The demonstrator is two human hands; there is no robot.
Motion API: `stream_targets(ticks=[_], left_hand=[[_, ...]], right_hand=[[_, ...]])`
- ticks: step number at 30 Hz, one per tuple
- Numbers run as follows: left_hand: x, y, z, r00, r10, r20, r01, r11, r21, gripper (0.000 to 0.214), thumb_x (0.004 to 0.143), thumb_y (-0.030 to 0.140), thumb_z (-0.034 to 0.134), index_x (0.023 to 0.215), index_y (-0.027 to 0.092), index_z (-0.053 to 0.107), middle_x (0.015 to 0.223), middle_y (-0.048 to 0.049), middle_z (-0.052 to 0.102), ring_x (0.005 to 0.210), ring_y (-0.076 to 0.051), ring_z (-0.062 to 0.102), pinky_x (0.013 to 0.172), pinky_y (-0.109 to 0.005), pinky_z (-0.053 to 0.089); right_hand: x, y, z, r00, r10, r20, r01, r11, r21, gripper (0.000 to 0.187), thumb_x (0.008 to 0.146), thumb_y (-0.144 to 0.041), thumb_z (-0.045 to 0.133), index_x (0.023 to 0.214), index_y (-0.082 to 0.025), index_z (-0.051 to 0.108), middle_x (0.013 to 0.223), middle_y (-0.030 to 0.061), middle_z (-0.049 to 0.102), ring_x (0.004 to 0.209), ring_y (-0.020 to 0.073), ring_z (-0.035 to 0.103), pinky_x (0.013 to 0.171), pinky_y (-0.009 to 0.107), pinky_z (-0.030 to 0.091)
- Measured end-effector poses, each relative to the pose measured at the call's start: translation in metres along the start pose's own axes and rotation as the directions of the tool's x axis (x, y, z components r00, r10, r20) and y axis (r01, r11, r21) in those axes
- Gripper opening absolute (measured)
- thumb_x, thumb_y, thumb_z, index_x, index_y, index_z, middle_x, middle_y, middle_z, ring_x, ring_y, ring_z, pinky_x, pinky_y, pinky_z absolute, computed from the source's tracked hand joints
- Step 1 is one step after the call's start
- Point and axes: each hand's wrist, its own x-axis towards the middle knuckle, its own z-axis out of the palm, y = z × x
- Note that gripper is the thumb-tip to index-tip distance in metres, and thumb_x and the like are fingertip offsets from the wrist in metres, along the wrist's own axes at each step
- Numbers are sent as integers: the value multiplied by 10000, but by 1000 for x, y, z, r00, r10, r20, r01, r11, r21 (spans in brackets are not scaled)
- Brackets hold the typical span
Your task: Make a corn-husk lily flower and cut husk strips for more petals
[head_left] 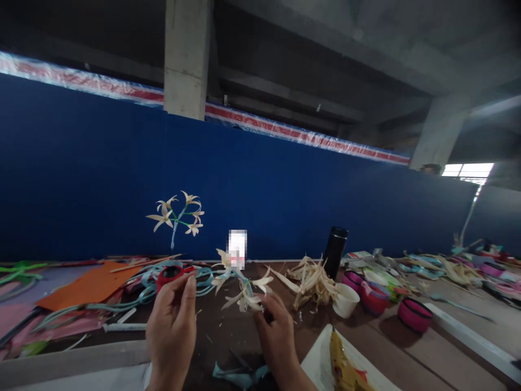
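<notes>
My right hand (pixel 279 331) has its fingers closed at the lower right petals of a cream handmade flower spray (pixel 244 290), which has several pointed blossoms on pale blue-green stems. My left hand (pixel 173 320) is left of the spray, thumb and fingers pinched together. Whatever lies in that pinch is too small to make out. Just behind its fingertips is a red round object (pixel 167 274) with a dark centre. Against the blue wall, a second flower spray (pixel 175 218) shows a twisted light-blue stem.
Dried husks (pixel 310 282), a white cup (pixel 345 300) and a black flask (pixel 336 252) stand right of the spray. A yellow glue gun (pixel 342 358) rests on white paper. Orange sheet (pixel 87 288) and blue strips (pixel 101 307) lie left. A blue wall (pixel 277 190) rises behind.
</notes>
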Motion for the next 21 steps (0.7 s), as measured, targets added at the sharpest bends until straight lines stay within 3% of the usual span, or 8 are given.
stream_targets(ticks=[4, 9, 21], left_hand=[[-3, 2, -1, 998, -63, 18, 64, 996, -66, 377, 720, 544, 587, 865, 201, 649, 695, 11, 621, 615, -131, 529, 558, -225, 406], [-5, 1, -1, 998, -43, 44, 46, 995, -88, 344, 733, 511, 600, 879, 204, 654, 730, 11, 630, 627, -119, 528, 572, -214, 410], [-4, 9, -1, 995, -65, 81, 62, 997, 39, 407, 725, 556, 565, 895, 201, 668, 668, 4, 635, 547, -124, 519, 487, -210, 397]], right_hand=[[1, 3, 0, 999, -7, -51, 3, 997, -71, 150, 826, -212, 534, 866, -206, 678, 774, 6, 584, 664, 134, 528, 597, 218, 386], [1, 8, 3, 997, 15, -73, -21, 996, -83, 147, 808, -210, 547, 883, -202, 673, 761, 3, 574, 596, 117, 495, 560, 217, 377], [3, 9, 3, 976, 208, -66, -205, 978, 45, 208, 761, -310, 586, 871, -164, 684, 731, 19, 642, 562, 128, 488, 547, 228, 392]])
